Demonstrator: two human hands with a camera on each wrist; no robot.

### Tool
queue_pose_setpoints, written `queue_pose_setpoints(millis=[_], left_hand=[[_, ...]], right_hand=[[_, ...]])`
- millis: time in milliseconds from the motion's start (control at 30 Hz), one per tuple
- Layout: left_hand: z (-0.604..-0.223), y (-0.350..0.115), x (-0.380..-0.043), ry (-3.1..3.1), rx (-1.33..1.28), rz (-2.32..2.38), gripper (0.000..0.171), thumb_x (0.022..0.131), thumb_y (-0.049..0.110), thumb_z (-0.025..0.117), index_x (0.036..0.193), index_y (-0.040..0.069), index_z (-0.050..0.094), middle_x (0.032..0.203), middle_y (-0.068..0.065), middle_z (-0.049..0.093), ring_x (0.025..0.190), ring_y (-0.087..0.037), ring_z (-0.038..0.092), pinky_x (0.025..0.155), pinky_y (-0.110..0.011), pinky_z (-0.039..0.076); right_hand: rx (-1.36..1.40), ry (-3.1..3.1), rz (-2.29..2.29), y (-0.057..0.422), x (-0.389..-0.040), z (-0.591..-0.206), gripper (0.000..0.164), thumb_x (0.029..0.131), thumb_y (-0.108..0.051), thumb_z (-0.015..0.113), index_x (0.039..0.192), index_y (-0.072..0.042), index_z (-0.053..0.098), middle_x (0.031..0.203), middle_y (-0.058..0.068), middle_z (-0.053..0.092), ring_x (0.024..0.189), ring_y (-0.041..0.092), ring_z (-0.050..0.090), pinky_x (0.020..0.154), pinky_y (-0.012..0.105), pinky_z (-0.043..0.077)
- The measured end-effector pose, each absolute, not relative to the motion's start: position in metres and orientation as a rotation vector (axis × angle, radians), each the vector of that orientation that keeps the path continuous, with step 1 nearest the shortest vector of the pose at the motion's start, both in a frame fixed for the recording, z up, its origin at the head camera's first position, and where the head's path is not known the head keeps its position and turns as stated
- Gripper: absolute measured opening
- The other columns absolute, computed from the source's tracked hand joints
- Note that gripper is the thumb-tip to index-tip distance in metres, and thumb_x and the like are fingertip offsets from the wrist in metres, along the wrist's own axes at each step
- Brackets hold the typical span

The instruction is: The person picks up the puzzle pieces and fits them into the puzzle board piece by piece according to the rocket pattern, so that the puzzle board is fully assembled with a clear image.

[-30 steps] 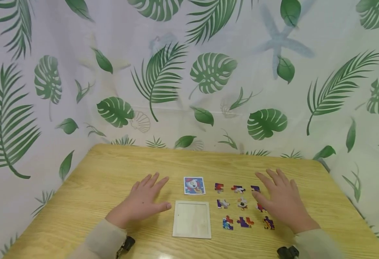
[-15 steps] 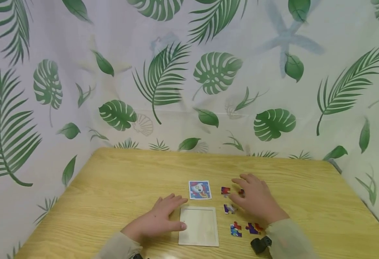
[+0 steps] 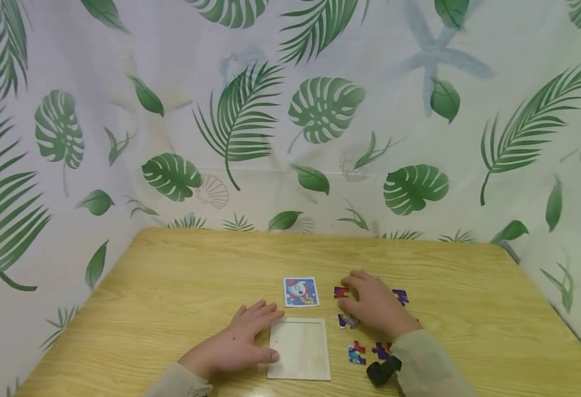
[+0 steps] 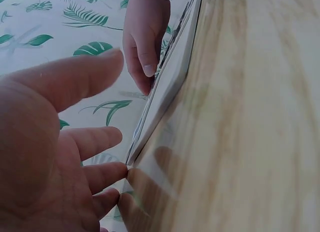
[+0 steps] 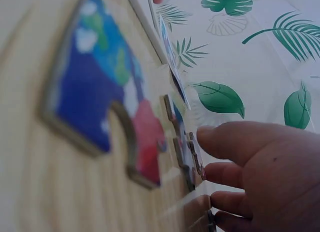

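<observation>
My left hand (image 3: 241, 342) lies at the left side of a shallow wooden puzzle tray (image 3: 327, 353), fingers extended and the thumb over its left rim. In the left wrist view its fingertips (image 4: 112, 172) are by the tray's corner. To the right, my right hand (image 3: 375, 306) reaches over the puzzle pieces. Its thumb and fingers are spread around the red puzzle piece (image 3: 339, 293) at the upper left; I cannot tell whether they touch it. A white-and-purple piece (image 3: 344, 322) and a blue-and-red piece (image 3: 356, 353) lie below. The hand and sleeve hide several others.
A square picture card (image 3: 301, 292) lies just behind the tray. One purple piece (image 3: 400, 296) shows beyond my right hand, another purple piece (image 3: 381, 350) near the wrist camera. Behind the wooden table (image 3: 211, 259) hangs a leaf-patterned curtain (image 3: 261, 209).
My right hand has moved left across the pieces to the red one. The left hand has come down and right, to the tray's left rim.
</observation>
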State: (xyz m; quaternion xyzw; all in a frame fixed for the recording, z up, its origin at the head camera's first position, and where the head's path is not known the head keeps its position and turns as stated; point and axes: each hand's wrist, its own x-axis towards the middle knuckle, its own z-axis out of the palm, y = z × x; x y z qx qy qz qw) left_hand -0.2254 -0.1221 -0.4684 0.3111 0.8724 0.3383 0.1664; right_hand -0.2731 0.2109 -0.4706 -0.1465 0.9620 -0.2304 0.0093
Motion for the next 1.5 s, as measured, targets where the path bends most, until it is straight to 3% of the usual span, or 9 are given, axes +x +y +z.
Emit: queue_pose_setpoints(millis=[333,533,667,767,833,967,1033,1233,1500], left_hand=[[-0.469,-0.111,-0.205,2.643,0.775,0.818,0.087,0.081,0.051,0.078,0.152,0.013,0.047,0.160,-0.020,0.031,0.150,-0.044,0.014,0.114,-0.070,0.010],[-0.467,-0.110,-0.210,2.635,0.755,0.909,0.090,0.079,0.041,0.081,0.153,0.006,0.044,0.161,-0.020,0.031,0.152,-0.040,0.014,0.117,-0.064,0.006],[-0.467,-0.113,-0.210,2.596,0.701,0.957,0.089,0.079,0.037,0.082,0.153,0.005,0.043,0.157,-0.014,0.036,0.148,-0.035,0.023,0.117,-0.059,0.020],[-0.466,-0.113,-0.208,2.606,0.679,0.958,0.088,0.079,0.038,0.082,0.153,0.007,0.045,0.146,-0.006,0.044,0.137,-0.028,0.035,0.110,-0.055,0.035],[-0.464,-0.112,-0.208,2.645,0.681,0.937,0.087,0.079,0.039,0.082,0.153,0.010,0.046,0.141,-0.003,0.047,0.131,-0.024,0.038,0.108,-0.053,0.037],[-0.459,-0.111,-0.208,2.737,0.718,0.776,0.094,0.075,0.050,0.084,0.153,0.013,0.045,0.147,-0.004,0.046,0.134,-0.026,0.037,0.108,-0.056,0.031],[-0.456,-0.110,-0.207,2.733,0.738,0.676,0.101,0.073,0.059,0.083,0.154,0.014,0.044,0.154,-0.007,0.041,0.139,-0.030,0.034,0.110,-0.059,0.027],[-0.452,-0.107,-0.200,2.654,0.776,0.543,0.108,0.070,0.071,0.078,0.157,0.019,0.040,0.166,-0.013,0.022,0.152,-0.037,0.013,0.116,-0.067,0.010],[-0.459,-0.104,-0.205,2.663,0.779,0.638,0.106,0.073,0.062,0.081,0.157,0.014,0.039,0.166,-0.010,0.022,0.154,-0.034,0.009,0.118,-0.062,0.004]], right_hand=[[-0.400,3.057,-0.652,0.207,-0.266,-0.481,0.042,0.094,-0.039,0.071,0.127,-0.014,0.069,0.148,0.017,0.051,0.137,0.040,0.045,0.114,0.067,0.018],[-0.401,3.107,-0.703,0.206,-0.271,-0.481,0.038,0.093,-0.039,0.073,0.122,-0.015,0.071,0.147,0.015,0.053,0.136,0.038,0.048,0.114,0.069,0.015],[-0.376,3.098,-0.703,0.204,-0.272,-0.485,0.037,0.091,-0.040,0.073,0.118,-0.014,0.072,0.145,0.015,0.055,0.135,0.038,0.049,0.114,0.069,0.016],[-0.395,3.127,-0.745,0.204,-0.272,-0.485,0.035,0.090,-0.037,0.075,0.116,-0.013,0.072,0.129,0.010,0.066,0.124,0.035,0.058,0.112,0.069,0.019],[-0.414,3.148,-0.796,0.203,-0.272,-0.483,0.034,0.090,-0.035,0.075,0.116,-0.013,0.073,0.118,0.003,0.070,0.116,0.030,0.063,0.111,0.066,0.027],[-0.432,3.139,-0.917,0.194,-0.261,-0.470,0.033,0.090,-0.034,0.076,0.116,-0.015,0.073,0.109,-0.005,0.070,0.108,0.023,0.064,0.103,0.054,0.044],[-0.451,3.099,-0.962,0.185,-0.249,-0.464,0.030,0.090,-0.034,0.077,0.114,-0.018,0.073,0.106,-0.010,0.069,0.101,0.017,0.063,0.090,0.043,0.053],[-0.685,2.828,-1.039,0.152,-0.209,-0.448,0.021,0.091,-0.038,0.077,0.105,-0.024,0.070,0.091,-0.018,0.062,0.071,0.008,0.055,0.061,0.025,0.048],[-0.737,2.876,-0.840,0.118,-0.210,-0.459,0.027,0.090,-0.046,0.073,0.109,-0.026,0.071,0.099,-0.016,0.057,0.078,0.005,0.052,0.071,0.031,0.049]])
